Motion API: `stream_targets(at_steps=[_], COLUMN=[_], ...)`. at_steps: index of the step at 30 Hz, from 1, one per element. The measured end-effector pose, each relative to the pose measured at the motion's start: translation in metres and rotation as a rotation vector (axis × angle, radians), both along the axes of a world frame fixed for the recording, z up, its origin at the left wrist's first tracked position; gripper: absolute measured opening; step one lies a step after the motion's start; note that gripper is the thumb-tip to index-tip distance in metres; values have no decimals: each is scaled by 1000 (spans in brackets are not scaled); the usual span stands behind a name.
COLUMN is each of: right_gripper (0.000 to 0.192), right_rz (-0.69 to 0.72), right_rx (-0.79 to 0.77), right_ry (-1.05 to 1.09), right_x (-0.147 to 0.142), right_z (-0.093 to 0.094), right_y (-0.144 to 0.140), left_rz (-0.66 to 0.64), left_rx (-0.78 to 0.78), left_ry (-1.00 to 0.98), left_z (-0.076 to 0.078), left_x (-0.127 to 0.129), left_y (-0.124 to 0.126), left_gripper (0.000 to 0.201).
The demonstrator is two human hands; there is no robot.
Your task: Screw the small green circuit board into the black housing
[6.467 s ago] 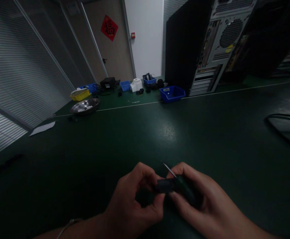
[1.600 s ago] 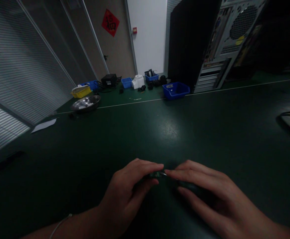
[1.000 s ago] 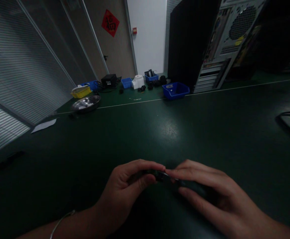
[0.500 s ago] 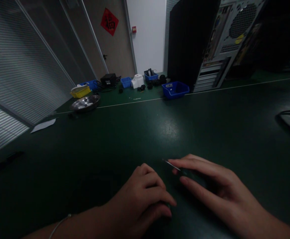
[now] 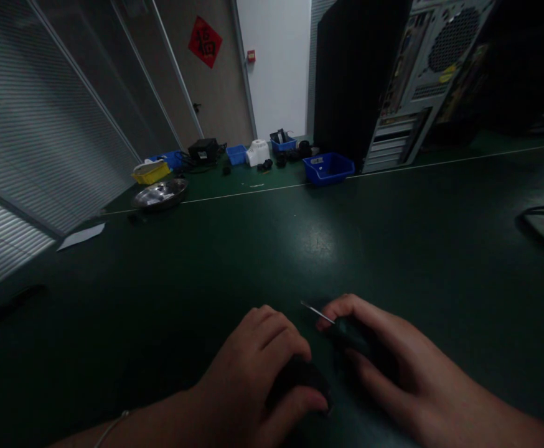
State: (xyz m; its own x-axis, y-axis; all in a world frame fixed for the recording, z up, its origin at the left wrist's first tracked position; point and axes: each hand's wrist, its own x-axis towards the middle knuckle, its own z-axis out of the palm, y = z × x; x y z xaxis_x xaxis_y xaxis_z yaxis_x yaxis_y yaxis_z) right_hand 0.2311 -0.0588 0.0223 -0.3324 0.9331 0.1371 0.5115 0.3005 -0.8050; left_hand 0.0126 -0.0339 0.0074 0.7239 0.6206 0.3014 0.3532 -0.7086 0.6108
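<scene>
The left hand (image 5: 260,367) is curled over a small dark object (image 5: 300,379) low at the near edge of the green work mat (image 5: 234,261), fingers and thumb closed around it so that only a rounded dark part shows between them; what it is cannot be told in the dim light. Just to its right, the right hand (image 5: 384,361) grips the dark handle of a small screwdriver (image 5: 342,326), fingers wrapped over it, with the thin metal shaft poking out past the fingertips and pointing up and to the left, its tip clear of the left hand. The two hands sit close but apart. Far across the mat stand a blue parts bin (image 5: 328,168), a metal bowl (image 5: 160,194), a yellow tray (image 5: 150,172) and an opened computer tower (image 5: 421,74)
</scene>
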Motion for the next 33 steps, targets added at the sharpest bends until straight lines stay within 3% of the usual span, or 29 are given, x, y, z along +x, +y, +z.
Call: stream_targets(at_steps=[7, 15, 20, 24, 33], right_gripper=[29, 29, 28, 24, 34], right_rz=[62, 150, 148, 85, 68], right_rx=[123, 111, 65, 10, 205], right_ry=[-191, -288, -277, -157, 149], right_x=[0, 0, 0, 0, -4], right_z=[4, 2, 3, -1, -2], right_y=[-3, 1, -2, -2, -7], left_rz=[-27, -86, -82, -38, 48], left_rx=[231, 283, 130, -85, -291], left_ry=[164, 204, 122, -99, -212], left_z=[-9, -16, -11, -6, -10], left_x=[1, -1, 2, 1, 5], left_y=[-1, -4, -7, -5, -8], left_gripper=[47, 32, 24, 35, 57])
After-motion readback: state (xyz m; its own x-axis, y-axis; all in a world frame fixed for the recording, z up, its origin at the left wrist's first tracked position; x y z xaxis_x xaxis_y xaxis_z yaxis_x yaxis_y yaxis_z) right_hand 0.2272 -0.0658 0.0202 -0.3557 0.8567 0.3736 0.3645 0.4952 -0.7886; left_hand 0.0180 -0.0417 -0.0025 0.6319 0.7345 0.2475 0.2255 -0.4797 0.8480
